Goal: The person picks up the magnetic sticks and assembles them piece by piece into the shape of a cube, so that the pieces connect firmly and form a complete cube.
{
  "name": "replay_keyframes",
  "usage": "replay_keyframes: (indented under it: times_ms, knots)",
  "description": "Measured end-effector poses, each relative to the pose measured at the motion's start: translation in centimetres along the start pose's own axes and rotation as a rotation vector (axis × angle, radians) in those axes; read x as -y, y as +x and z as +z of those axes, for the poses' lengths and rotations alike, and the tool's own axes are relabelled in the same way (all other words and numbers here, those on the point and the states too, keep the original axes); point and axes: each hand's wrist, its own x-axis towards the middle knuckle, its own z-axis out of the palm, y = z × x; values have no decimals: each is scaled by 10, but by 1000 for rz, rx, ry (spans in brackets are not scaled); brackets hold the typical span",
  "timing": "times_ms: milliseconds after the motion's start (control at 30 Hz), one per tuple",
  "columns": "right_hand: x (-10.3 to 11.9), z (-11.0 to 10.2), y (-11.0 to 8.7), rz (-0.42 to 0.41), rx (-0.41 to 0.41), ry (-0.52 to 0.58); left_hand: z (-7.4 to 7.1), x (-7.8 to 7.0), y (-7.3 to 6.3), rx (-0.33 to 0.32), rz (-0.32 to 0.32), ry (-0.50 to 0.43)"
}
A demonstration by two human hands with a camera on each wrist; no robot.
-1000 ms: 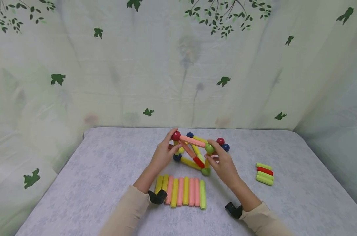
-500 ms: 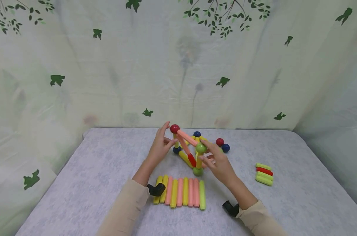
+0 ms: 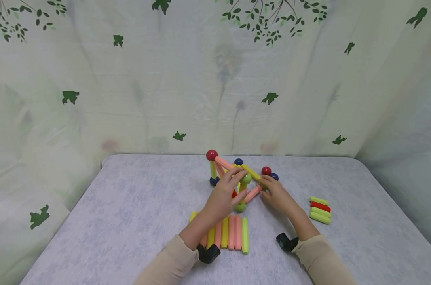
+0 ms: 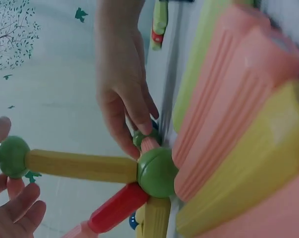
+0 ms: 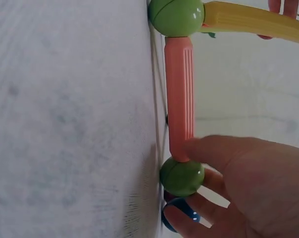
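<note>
A toy frame of coloured rods and balls stands on the table, with a red ball (image 3: 211, 155) at its upper left and a blue ball (image 3: 238, 162) behind. My left hand (image 3: 220, 198) holds the upper green ball (image 4: 13, 156), fingers to either side of it. Below that ball an upright yellow rod (image 4: 80, 164) runs to a lower green ball (image 3: 240, 207). With my right hand (image 3: 277, 196) I grip another green ball (image 5: 181, 176) low at the right, my thumb against the pink rod (image 5: 179, 99) joined to it. Fingers partly hide the frame in the head view.
A row of yellow, pink and lime rods (image 3: 231, 233) lies in front of the frame, partly behind my left forearm. Several short lime and red rods (image 3: 320, 209) lie to the right. A loose red ball (image 3: 266, 170) and blue ball (image 3: 274, 177) sit behind my right hand.
My left hand has left the red ball and moved right to the upper green ball. My right hand has gone from that ball to the lower one at the right. The frame has turned.
</note>
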Motion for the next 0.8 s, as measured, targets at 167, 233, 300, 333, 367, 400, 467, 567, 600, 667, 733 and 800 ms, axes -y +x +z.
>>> replay_keyframes:
  times_ms: [167,233,300,333,367,400,467,567,600,667,733,800]
  knots:
    - [-1,2,-1,38,-7,-48,4,-1,1,-43,-54,-43]
    - [1,2,-2,50,-13,-55,3,2,2,-80,-57,-73]
    - [3,2,-4,62,-12,-56,2,7,1,-115,-57,-111]
    - [4,2,-5,72,-7,-55,1,9,1,-131,-60,-129]
    - [5,2,-6,80,-3,-53,0,12,0,-144,-67,-149]
    - [7,2,-7,95,3,-47,-1,15,0,-154,-74,-178]
    - [9,2,-9,118,16,-34,-4,22,-1,-155,-92,-230]
    - [14,2,-13,139,34,-18,-10,30,-2,-130,-111,-329]
    - [15,2,-14,144,41,-13,-12,32,-3,-119,-113,-363]
    - [18,3,-17,136,48,-15,-18,34,-4,-94,-118,-422]
    - [20,4,-20,127,50,-18,-26,31,-5,-73,-114,-476]
    - [23,5,-23,113,48,-19,-33,28,-5,-49,-113,-510]
